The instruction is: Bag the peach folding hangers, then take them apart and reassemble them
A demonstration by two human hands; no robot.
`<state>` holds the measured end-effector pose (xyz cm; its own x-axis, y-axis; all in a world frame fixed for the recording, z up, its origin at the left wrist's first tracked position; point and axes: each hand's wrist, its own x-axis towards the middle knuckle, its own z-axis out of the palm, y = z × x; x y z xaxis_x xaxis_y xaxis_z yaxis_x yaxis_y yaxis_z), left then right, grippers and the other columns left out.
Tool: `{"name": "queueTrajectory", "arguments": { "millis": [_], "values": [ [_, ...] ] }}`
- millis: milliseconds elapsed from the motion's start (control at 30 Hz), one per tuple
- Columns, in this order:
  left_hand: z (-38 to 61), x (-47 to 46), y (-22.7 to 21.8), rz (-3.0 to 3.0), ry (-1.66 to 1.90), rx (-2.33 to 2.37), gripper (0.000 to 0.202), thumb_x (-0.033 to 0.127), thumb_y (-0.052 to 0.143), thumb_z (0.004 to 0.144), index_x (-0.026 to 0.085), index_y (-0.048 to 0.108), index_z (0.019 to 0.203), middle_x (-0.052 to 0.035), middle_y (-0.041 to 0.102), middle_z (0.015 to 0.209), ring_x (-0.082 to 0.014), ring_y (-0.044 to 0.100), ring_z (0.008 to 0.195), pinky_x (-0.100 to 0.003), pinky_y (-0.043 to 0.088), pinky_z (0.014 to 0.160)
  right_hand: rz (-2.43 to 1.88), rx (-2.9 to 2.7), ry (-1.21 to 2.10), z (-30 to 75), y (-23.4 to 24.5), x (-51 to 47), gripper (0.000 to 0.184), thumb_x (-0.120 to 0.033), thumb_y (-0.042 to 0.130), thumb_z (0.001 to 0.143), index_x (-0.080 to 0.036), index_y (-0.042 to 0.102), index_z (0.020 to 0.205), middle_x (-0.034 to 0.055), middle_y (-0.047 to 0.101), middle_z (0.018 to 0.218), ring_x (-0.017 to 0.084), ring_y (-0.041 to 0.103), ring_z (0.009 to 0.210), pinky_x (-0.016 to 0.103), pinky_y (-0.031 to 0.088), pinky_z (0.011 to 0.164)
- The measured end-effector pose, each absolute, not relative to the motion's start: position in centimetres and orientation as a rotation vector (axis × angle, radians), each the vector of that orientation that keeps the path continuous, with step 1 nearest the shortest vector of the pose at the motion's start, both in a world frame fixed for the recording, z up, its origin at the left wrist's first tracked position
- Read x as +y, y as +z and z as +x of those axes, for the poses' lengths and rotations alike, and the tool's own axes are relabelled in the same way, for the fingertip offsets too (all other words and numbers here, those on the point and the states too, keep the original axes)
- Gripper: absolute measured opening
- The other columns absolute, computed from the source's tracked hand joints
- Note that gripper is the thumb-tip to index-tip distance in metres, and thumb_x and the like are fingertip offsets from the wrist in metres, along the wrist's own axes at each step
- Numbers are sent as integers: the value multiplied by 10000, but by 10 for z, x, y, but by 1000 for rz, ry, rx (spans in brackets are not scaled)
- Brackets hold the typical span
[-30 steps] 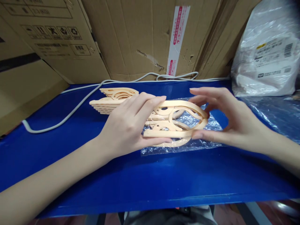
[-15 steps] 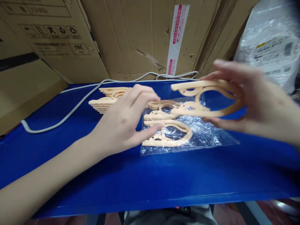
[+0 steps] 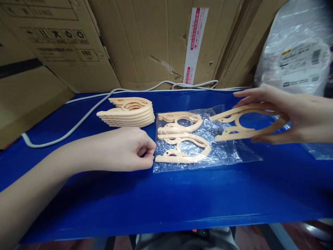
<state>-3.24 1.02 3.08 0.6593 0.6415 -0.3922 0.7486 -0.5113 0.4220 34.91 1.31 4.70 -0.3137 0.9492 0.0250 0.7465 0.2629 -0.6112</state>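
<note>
My right hand grips a peach plastic cut-out piece and holds it just above the right end of a clear plastic bag. Two more peach pieces lie flat on the bag. My left hand rests on the blue table at the bag's left edge, its fingers curled and thumb pinched against them; whether it pinches the bag's edge I cannot tell. A stack of several like pieces sits behind my left hand.
Cardboard boxes line the back and left of the table. A white cable runs along the back edge. A large white plastic sack stands at the back right, with more clear film below it.
My right hand lifted one peach piece off the pile on the bag and carried it right, then lowered it. My left hand let go of the pieces, drew back left and closed.
</note>
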Motion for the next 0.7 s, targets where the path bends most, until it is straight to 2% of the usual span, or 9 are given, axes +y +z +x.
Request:
{"name": "queueTrajectory", "arguments": {
  "millis": [100, 233, 433, 567, 700],
  "values": [
    [-34, 13, 30, 2309, -269, 1074, 147, 226, 558, 810, 220, 573, 664, 61, 466, 566, -82, 399, 498, -220, 289, 449, -1407, -2332, 1005, 337, 47, 6, 785, -396, 789, 786, -433, 406, 1470, 95, 414, 1551, 282, 708, 1056, 253, 668, 689],
    [-34, 16, 31, 2297, -262, 1045, 127, 241, 581, 826, 232, 613, 702, 56, 468, 576, -87, 398, 495, -220, 293, 443, -1377, -2343, 1101, 338, 44, 9, 796, -344, 776, 804, -426, 377, 1487, 80, 327, 1605, 348, 626, 1222, 250, 663, 751],
    [-39, 16, 28, 2315, -212, 1003, 150, 296, 601, 866, 237, 648, 737, 41, 476, 585, -94, 408, 486, -222, 292, 428, -1406, -2341, 1140, 345, 42, 14, 785, -314, 762, 819, -422, 369, 1491, 94, 324, 1606, 344, 621, 1231, 225, 649, 755],
    [-40, 16, 27, 2319, -217, 1006, 163, 305, 599, 872, 235, 642, 732, 40, 476, 585, -93, 404, 481, -218, 292, 425, -1345, -2399, 1124, 333, 39, 14, 765, -342, 770, 814, -425, 389, 1472, 43, 370, 1597, 321, 576, 1289, 206, 642, 718],
    [-39, 15, 29, 2297, -241, 1016, 151, 295, 600, 863, 237, 634, 729, 44, 474, 584, -91, 411, 491, -208, 292, 426, -1262, -2563, 946, 317, 31, 16, 742, -373, 773, 818, -379, 435, 1478, 37, 439, 1561, 302, 530, 1331, 251, 588, 879]
  ]
}}
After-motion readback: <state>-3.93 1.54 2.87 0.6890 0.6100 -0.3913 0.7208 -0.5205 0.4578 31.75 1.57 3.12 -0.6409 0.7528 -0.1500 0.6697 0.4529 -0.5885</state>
